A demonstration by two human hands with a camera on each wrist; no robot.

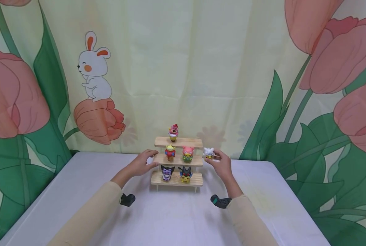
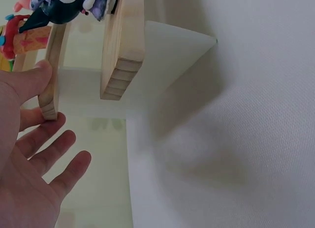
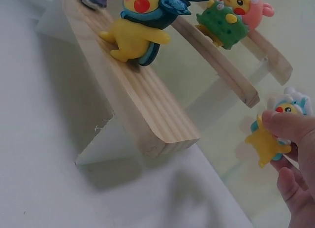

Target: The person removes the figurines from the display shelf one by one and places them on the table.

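Cream sleeves sit nearest. Left grip pinches the middle shelf; right grip pinches a white-topped toy, which could drop if it bumps wood.

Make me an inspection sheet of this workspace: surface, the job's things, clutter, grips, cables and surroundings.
Surface: white table, faint yellowish patch towards the right.
Job's things: three-tier wooden stand; pink bear-like figure on the top shelf; red-suited figure and pink-hooded figure on the middle shelf; purple figure and black-hooded figure on the bottom shelf; white-hooded figure off the stand.
Clutter: nothing seen.
Grips: left grip pinches the middle shelf's left end; right grip holds the white-hooded figure beside the stand.
Cables: nothing seen.
Surroundings: curtain printed with tulips and a rabbit; black device at each wrist.
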